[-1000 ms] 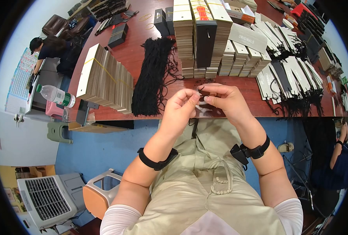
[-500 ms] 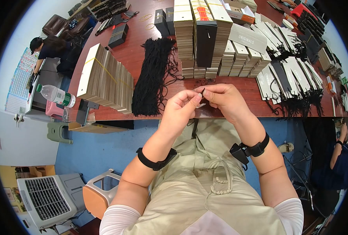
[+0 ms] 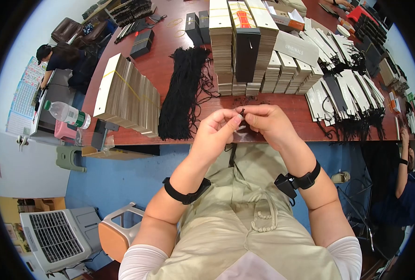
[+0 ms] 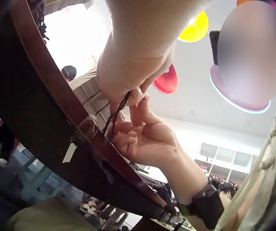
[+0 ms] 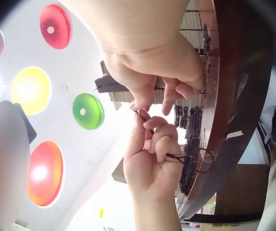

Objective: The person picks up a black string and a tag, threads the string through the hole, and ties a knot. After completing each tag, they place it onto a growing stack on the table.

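Over the table's near edge, my left hand (image 3: 215, 129) and right hand (image 3: 269, 122) meet at the fingertips. Between them a short bit of black cord (image 3: 242, 112) pokes up, pinched by thumb and forefinger of each hand. More of this cord (image 5: 175, 156) comes out of the left hand's curled fingers in the right wrist view and ends in a loose loop. From the left wrist view, the cord (image 4: 113, 119) trails down below the left hand. Left of the hands lies a thick bundle of black cords (image 3: 181, 93).
Banded stacks of card tags (image 3: 125, 95) stand at left, with taller stacks (image 3: 221, 51) straight ahead. At right lie white tags with black cords (image 3: 352, 95). A plastic bottle (image 3: 67, 114) is at the table's left edge. Other people are at both sides.
My right thumb and forefinger have closed in on the cord beside the left fingertips, and the cord's tip now stands up between them. At far right another person's arm has risen.
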The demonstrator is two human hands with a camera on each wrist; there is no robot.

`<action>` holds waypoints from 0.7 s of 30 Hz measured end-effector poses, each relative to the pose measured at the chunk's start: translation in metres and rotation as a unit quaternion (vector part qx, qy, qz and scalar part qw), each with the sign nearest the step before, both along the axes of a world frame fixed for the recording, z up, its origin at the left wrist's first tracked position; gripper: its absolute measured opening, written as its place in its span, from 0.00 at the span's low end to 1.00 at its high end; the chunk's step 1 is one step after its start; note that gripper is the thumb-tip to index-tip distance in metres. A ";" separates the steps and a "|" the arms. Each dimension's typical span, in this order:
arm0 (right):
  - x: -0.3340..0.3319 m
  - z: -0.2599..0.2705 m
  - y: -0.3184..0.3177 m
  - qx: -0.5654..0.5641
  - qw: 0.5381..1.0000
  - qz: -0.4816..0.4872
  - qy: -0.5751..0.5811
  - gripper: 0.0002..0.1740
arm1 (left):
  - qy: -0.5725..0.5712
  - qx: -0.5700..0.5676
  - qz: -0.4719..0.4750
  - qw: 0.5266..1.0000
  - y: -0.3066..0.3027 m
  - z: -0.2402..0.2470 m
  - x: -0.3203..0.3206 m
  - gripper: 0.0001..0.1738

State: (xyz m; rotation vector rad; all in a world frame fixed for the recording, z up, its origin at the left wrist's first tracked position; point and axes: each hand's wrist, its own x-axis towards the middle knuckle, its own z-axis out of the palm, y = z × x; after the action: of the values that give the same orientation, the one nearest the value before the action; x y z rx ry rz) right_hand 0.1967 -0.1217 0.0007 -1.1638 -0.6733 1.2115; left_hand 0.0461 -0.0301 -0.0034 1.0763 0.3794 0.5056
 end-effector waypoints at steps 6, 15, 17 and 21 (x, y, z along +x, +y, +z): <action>-0.007 0.011 -0.002 0.066 0.998 -0.010 0.021 0.09 | 0.004 0.020 -0.035 0.999 -0.001 0.000 -0.001 0.05; 0.007 -0.008 -0.003 0.169 0.950 0.132 0.228 0.06 | 0.024 0.277 -0.064 0.959 0.012 0.003 -0.007 0.05; 0.005 0.001 -0.008 0.067 0.966 0.122 0.218 0.08 | 0.048 0.364 -0.086 0.926 0.025 0.015 -0.014 0.06; 0.003 -0.001 -0.009 -0.019 0.980 0.124 0.155 0.09 | 0.034 0.475 -0.113 0.872 0.036 0.036 -0.018 0.06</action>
State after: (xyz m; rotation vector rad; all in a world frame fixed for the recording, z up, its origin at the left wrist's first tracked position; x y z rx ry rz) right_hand 0.1995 -0.1305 -0.0002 -0.9125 -0.5704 1.5829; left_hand 0.0279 0.0059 0.0324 2.0724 0.0318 0.4428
